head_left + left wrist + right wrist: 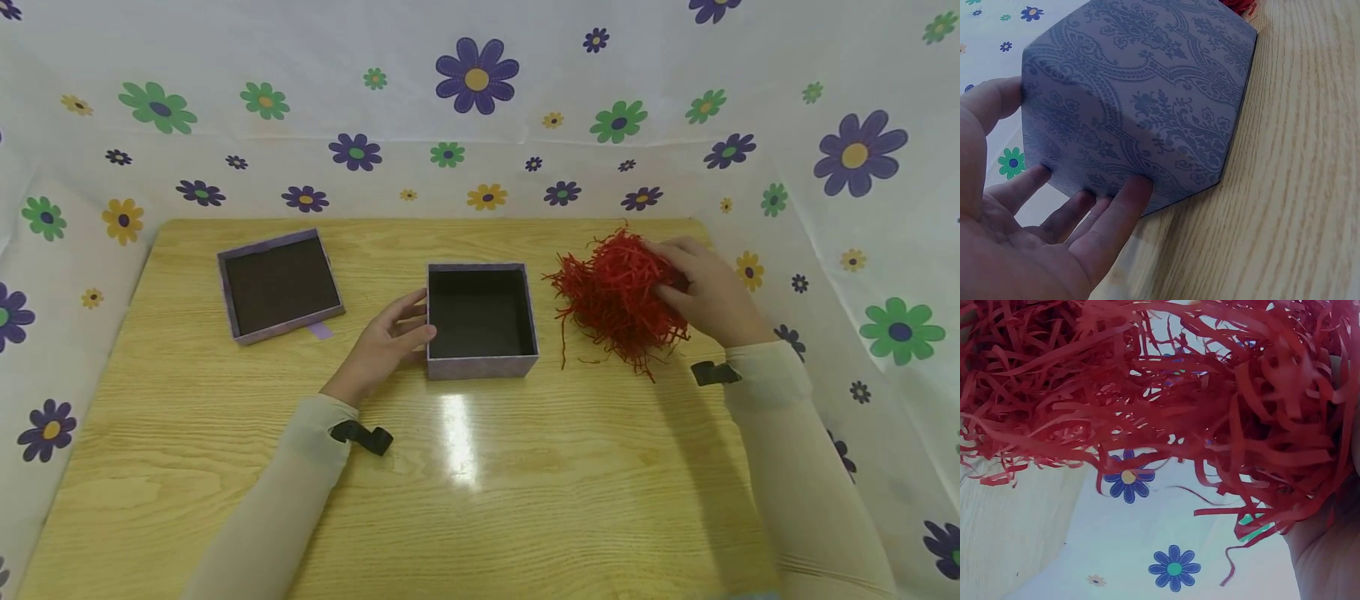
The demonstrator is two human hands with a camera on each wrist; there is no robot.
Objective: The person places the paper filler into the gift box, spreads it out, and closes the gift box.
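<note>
A purple patterned box (482, 365) stands open and empty at the middle of the wooden table (525, 500). My left hand (397, 333) rests against its left wall; in the left wrist view its straight fingers (1116, 209) touch the patterned side of the box (1147, 100). To the right of the box my right hand (705, 292) grips a bundle of red paper shreds (611, 296), whose loose strands hang down to the table. In the right wrist view the red paper shreds (1147, 394) fill the top of the picture, with part of my right hand (1329, 556) at the lower right.
The box's lid (288, 327) lies upside down at the left of the table, with a small purple ribbon tab (321, 330) at its near edge. White cloth printed with flowers (480, 100) walls the table at the back and on both sides.
</note>
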